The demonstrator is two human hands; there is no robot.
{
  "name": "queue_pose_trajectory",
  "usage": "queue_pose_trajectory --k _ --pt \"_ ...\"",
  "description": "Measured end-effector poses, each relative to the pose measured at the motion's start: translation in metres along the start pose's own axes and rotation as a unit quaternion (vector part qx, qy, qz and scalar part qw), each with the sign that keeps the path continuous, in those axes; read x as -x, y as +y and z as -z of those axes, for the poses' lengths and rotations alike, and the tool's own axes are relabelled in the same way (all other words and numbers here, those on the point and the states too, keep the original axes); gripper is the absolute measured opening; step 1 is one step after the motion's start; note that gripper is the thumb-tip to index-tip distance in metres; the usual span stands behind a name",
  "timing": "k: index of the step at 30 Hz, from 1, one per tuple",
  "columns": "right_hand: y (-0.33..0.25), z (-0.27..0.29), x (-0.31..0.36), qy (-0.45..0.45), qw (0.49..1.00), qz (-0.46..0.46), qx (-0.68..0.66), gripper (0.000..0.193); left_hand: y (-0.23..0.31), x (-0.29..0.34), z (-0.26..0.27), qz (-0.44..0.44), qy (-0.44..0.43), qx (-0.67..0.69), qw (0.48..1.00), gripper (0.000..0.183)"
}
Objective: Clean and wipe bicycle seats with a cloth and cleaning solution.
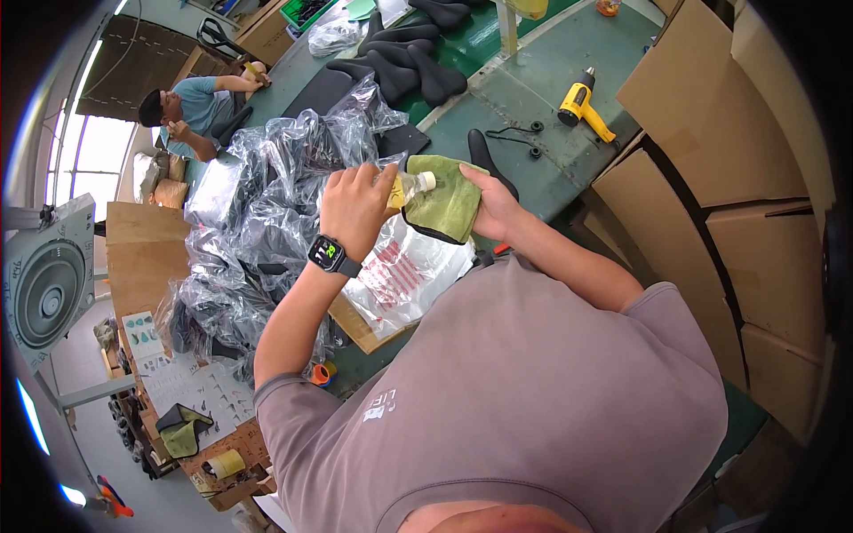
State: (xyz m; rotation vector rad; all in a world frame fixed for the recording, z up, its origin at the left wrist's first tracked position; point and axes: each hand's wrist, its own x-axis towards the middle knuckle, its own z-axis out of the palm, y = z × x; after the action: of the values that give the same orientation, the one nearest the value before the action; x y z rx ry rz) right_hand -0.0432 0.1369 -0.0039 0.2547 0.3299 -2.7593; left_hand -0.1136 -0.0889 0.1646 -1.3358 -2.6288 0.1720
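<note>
The green cloth [450,211] lies spread in the right hand [496,206], its near edge pinched between thumb and fingers. The left hand [360,200] is wrapped around a clear, yellow-labelled bottle [409,188], held sideways with its white cap [427,180] over the cloth. As I judge it, this part is under way: cloth and bottle are brought together, and neither is set down yet. A darker patch by the cap may be dampness or only shadow; I cannot tell whether liquid has come out.

No saddle is in either hand. One loose black saddle [481,149] sits just beyond the right hand, and more black saddles [418,58] lie farther past the grip. Left of the left hand spreads a heap of clear plastic bags [293,169] with dark contents, apparently already bagged. A yellow heat gun [582,107] rests well beyond the right hand.
</note>
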Motion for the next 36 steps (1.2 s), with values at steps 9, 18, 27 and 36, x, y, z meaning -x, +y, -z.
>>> queue_pose_trajectory --k 9,18,27,36 --pt "-0.022 0.002 -0.001 0.002 1.0 -0.005 0.009 0.053 -0.001 -0.004 -0.005 0.007 -0.028 -0.004 1.0 0.069" --pt "-0.027 0.008 0.002 0.003 1.0 0.0 0.022 0.053 0.001 -0.023 0.004 0.011 0.004 -0.007 1.0 0.066" --pt "-0.026 0.014 0.004 -0.003 1.0 -0.001 0.026 0.053 0.012 -0.033 0.0 -0.012 0.005 -0.003 1.0 0.064" --pt "-0.034 0.008 0.011 0.011 1.0 0.016 0.015 0.055 0.01 -0.018 -0.011 -0.016 -0.011 0.008 1.0 0.065"
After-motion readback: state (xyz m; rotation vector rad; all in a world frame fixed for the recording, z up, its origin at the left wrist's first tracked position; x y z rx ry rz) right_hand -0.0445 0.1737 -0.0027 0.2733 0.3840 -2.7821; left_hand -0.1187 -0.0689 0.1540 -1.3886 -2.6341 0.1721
